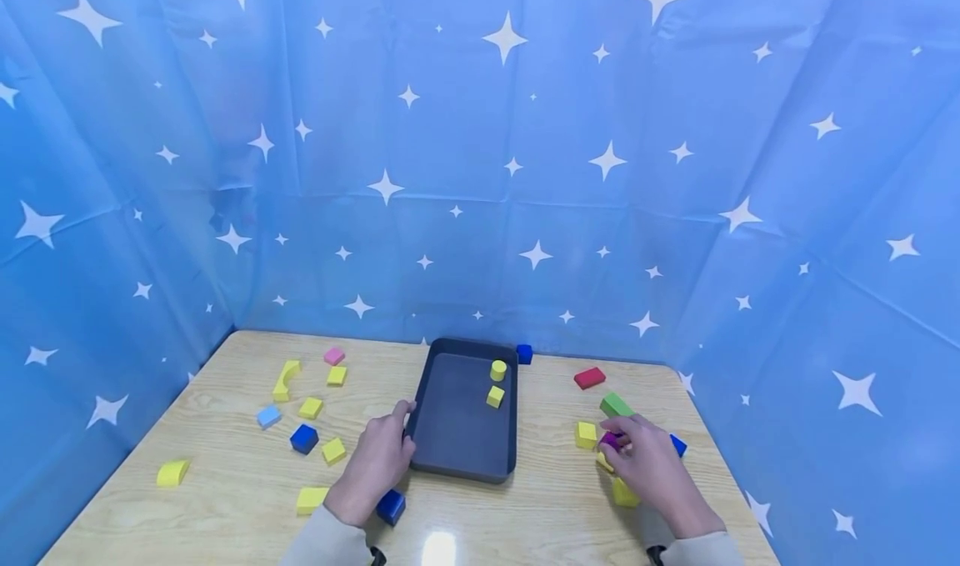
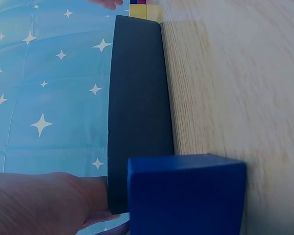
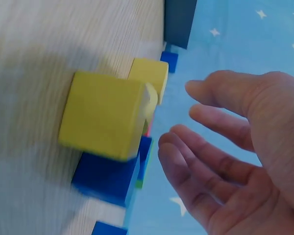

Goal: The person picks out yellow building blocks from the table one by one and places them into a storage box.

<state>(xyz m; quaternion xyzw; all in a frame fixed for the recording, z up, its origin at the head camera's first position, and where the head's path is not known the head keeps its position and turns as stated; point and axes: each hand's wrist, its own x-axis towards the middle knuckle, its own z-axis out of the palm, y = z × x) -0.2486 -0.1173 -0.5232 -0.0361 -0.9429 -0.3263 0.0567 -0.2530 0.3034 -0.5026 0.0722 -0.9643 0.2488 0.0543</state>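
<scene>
A black tray (image 1: pixel 465 471) lies mid-table, holding a yellow cylinder (image 1: pixel 498 371) and a yellow cube (image 1: pixel 495 397). My left hand (image 1: pixel 381 453) grips its left rim, thumb over the edge. Just outside the tray's near left corner sits a dark blue cube (image 2: pixel 186 196). On the right, my right hand (image 3: pixel 235 142) hovers over a cluster of blocks, its fingers loosely bent and holding nothing. Beneath its fingertips a purple block (image 1: pixel 609 441) shows in part, above a yellow block (image 1: pixel 604 461). A yellow cube (image 3: pixel 103 115) stands nearest the right wrist camera, in front of blue blocks (image 3: pixel 108 176).
Yellow, blue and pink blocks are scattered left of the tray, including a yellow arch (image 1: pixel 283 383) and a blue cube (image 1: pixel 304 439). Behind the right hand lie a green block (image 1: pixel 615 404) and a red block (image 1: pixel 589 378). A starry blue curtain (image 1: pixel 465 149) encloses the table.
</scene>
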